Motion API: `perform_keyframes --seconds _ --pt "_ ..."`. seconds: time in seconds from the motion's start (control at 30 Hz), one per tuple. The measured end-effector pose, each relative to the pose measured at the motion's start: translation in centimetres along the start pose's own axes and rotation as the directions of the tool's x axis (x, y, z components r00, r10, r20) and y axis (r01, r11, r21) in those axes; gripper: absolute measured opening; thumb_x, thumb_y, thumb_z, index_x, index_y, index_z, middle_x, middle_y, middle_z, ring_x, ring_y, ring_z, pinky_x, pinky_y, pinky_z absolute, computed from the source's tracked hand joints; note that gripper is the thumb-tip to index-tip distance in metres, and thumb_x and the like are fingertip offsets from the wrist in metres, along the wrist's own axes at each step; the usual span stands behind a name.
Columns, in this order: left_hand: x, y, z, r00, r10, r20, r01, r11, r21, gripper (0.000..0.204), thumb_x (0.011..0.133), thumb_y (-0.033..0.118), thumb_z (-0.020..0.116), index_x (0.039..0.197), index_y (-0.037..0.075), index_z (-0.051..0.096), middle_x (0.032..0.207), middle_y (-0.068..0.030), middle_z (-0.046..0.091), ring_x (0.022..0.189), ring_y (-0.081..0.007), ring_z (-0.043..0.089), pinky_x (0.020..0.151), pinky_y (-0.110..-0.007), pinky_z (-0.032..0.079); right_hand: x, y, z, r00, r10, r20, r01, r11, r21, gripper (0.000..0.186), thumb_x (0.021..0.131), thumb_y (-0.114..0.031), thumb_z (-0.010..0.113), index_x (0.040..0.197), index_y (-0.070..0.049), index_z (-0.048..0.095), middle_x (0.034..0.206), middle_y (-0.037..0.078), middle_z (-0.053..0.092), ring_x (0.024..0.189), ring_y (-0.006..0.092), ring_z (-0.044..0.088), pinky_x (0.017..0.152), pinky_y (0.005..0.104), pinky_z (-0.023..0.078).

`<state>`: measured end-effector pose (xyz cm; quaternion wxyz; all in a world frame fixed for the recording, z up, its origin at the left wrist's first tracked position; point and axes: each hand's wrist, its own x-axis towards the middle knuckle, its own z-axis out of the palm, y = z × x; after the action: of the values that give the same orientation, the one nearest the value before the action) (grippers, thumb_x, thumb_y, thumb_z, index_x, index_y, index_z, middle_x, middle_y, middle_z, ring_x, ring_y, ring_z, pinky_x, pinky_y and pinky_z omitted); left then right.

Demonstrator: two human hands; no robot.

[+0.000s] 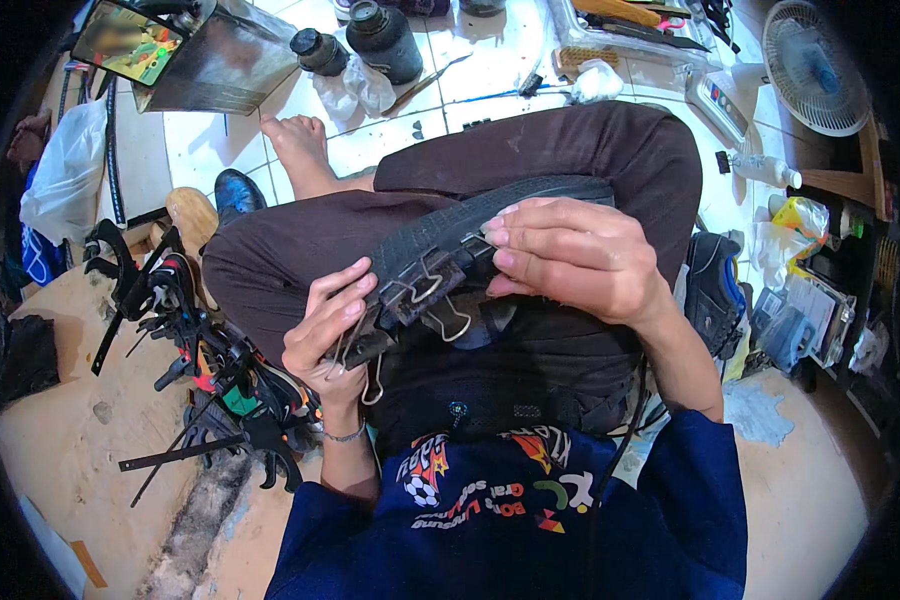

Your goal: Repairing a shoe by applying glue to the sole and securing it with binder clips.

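Note:
A black shoe with a textured sole (410,243) lies tilted across my lap, with several black binder clips (413,298) along its edge, their silver handles sticking out. My left hand (325,322) grips the shoe's left end, fingers curled over it beside the clips and wire handles. My right hand (565,260) has its fingertips pressed together at the sole's edge, right of the clips, on what seems to be another clip, partly hidden under the fingers.
Clamps (240,400) lie heaped at my left. Dark jars (385,40), a metal container (210,70) and a tool tray (635,20) stand ahead. At right are a fan (815,65), a white bottle (765,170) and another shoe (715,300). A dress shoe (238,195) is by my bare foot.

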<state>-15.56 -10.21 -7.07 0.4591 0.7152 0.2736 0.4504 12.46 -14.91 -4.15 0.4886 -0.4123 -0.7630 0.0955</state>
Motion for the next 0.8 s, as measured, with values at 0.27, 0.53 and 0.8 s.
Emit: perform_keyframes --seconds 0.27,0.53,0.8 --pt "0.4 -0.2 0.3 0.998 -0.059 -0.022 0.059 0.998 0.004 0.038 0.074 0.018 0.081 0.109 0.006 0.07 0.103 -0.0202 0.072 0.103 -0.0429 0.066 0.092 -0.048 0.048 -0.1 1.7 0.1 0.991 0.125 0.045 -0.132 0.961 0.243 0.032 0.065 -0.005 0.085 0.092 0.003 0.069 0.093 0.014 0.071 0.085 0.0308 0.071 0.076 0.0397 0.061" --pt "-0.3 1.7 -0.1 0.999 -0.02 0.026 0.018 0.998 0.054 0.022 0.079 0.019 0.073 0.097 0.007 0.072 0.1 -0.0196 0.073 0.103 -0.0487 0.064 0.088 -0.052 0.05 -1.7 -1.7 -0.6 0.983 0.178 0.035 -0.179 0.983 0.049 0.034 0.067 -0.014 0.085 0.095 -0.005 0.069 0.102 0.009 0.069 0.094 0.0276 0.067 0.079 0.0397 0.056" --pt "-2.0 2.4 -0.2 0.989 0.061 0.135 -0.071 0.995 0.068 0.032 0.088 0.038 0.056 0.081 0.011 0.072 0.101 -0.0173 0.072 0.106 -0.0495 0.061 0.09 -0.054 0.05 -4.0 -6.0 -1.1 0.962 0.237 -0.135 -0.253 0.96 -0.12 0.037 0.067 -0.012 0.087 0.101 -0.011 0.071 0.103 0.003 0.065 0.09 0.0186 0.06 0.075 0.0338 0.052"
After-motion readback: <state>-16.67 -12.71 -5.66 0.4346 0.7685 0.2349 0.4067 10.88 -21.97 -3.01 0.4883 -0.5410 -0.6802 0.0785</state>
